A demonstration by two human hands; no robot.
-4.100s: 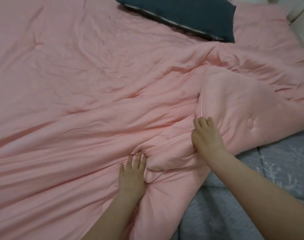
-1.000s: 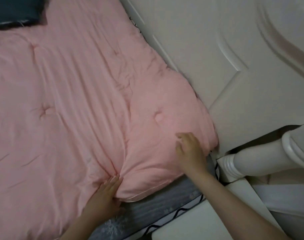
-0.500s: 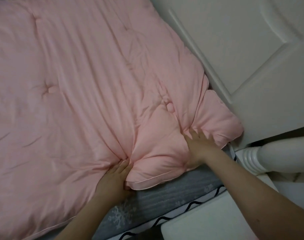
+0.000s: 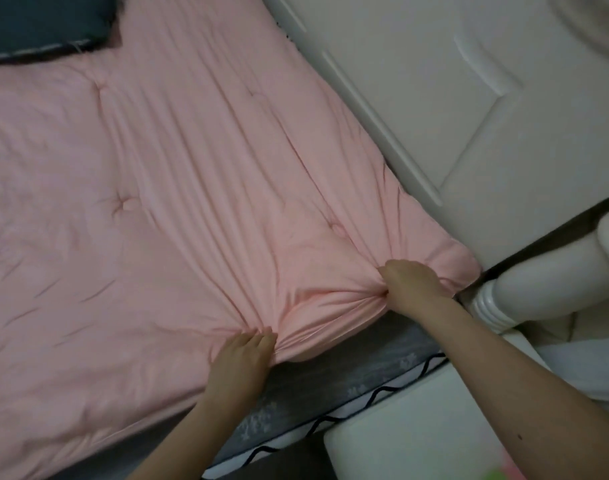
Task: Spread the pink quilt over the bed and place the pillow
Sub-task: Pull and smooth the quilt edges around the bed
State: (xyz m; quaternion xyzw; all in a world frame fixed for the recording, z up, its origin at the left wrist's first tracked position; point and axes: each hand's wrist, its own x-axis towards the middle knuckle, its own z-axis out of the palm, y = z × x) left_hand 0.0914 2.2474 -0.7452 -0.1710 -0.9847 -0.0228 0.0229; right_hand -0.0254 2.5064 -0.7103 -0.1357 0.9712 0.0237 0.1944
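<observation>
The quilt (image 4: 164,209) lies spread over the bed, its near corner against the headboard (image 4: 434,109). The right hand (image 4: 412,284) has a tight grip on bunched fabric at that corner. The left hand (image 4: 242,360) pinches the near edge, above the grey sheet (image 4: 348,372). The pillow (image 4: 36,22) sits at the far left.

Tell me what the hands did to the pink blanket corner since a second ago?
The right hand, then lying open on the pink quilt, now grips a bunch of fabric near the corner by the headboard. The puffed-up fold between the hands has been pulled flatter. The left hand stays at the quilt's edge, and the grey sheet still shows.
</observation>
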